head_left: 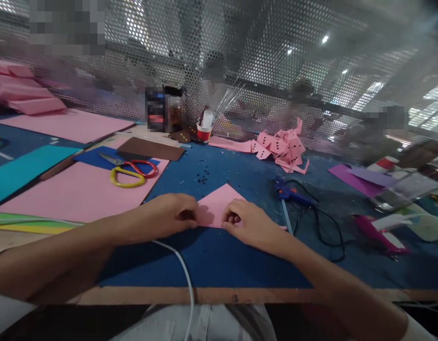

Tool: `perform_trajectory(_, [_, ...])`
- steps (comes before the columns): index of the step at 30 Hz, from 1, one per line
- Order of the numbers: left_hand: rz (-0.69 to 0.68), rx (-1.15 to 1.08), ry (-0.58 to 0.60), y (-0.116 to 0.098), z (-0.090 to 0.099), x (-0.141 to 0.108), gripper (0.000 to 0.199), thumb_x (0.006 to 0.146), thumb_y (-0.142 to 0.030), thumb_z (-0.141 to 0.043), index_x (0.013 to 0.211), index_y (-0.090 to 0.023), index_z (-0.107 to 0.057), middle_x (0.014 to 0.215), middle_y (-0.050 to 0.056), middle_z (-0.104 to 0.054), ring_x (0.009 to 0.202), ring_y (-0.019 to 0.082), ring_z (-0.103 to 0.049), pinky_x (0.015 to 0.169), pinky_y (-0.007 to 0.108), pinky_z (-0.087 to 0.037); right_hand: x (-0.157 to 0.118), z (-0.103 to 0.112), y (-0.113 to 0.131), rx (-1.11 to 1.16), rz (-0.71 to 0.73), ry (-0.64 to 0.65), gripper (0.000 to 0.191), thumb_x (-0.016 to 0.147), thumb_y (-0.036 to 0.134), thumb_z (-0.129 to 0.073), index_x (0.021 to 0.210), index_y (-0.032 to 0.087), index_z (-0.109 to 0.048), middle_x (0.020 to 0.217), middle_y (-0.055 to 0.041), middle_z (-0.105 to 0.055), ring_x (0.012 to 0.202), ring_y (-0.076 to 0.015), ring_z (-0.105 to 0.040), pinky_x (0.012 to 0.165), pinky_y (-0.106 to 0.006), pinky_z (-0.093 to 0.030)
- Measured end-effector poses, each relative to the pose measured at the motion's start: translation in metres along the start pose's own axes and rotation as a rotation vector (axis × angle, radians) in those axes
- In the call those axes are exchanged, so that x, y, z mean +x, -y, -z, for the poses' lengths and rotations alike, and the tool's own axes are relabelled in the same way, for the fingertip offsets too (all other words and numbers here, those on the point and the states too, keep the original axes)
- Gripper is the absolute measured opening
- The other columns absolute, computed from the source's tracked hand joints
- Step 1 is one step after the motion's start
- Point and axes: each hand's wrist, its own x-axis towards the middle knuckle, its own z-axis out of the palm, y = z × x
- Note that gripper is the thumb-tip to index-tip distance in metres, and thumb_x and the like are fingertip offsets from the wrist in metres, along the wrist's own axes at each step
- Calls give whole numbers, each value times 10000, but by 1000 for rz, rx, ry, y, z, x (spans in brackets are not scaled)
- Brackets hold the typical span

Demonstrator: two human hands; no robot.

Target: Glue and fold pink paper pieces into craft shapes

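Note:
A folded piece of pink paper point(219, 203) lies on the blue table, its peak pointing away from me. My left hand point(178, 213) has its fingers curled together at the paper's left corner. On the lower right part of the paper, the thumb and fingers of my right hand point(245, 220) are pinched at its near edge. Past the right hand a small pink tip of paper shows. Left of the paper, scissors point(128, 173) with one red and one yellow handle rest on blue and pink sheets.
A blue glue gun point(290, 193) with a black cord lies to the right, and a pink tool point(378, 234) beyond it. Pink dotted paper pieces point(279, 144) pile up at the back near a paper cup point(205, 130). A white cable point(183, 265) crosses the table's front edge.

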Motion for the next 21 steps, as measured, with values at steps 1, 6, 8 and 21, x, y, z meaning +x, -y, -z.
perform_trajectory(1, [11,-15,19,-1,4,0,108,887,-251,-621,865,-199,-713,866,14,-702,789,168,-630,681,246,-426,0,0,0,-1,0,-2,81,854,124,-642,875,195,-677,893,-7,-685,817,-146,-597,759,-280,-431])
perform_trajectory(6, [71,-88,98,-1,19,-3,126,853,-257,-634,904,-210,-740,860,-4,-729,774,157,-663,668,222,-449,1,-1,-1,3,-4,3,84,861,127,-639,871,204,-671,901,-14,-690,841,-161,-604,776,-296,-434])
perform_trajectory(8, [91,-70,112,-1,23,-6,120,847,-280,-653,898,-217,-742,859,-6,-727,777,161,-663,669,226,-450,0,-1,-1,0,-9,7,79,866,133,-642,873,207,-672,900,-12,-691,839,-162,-605,770,-298,-431])
perform_trajectory(21, [133,-24,148,7,28,-12,120,886,-279,-628,903,-244,-742,865,-29,-734,772,134,-670,661,206,-444,-1,1,2,1,-21,14,77,864,134,-649,881,206,-671,908,-12,-699,845,-161,-610,762,-303,-423])
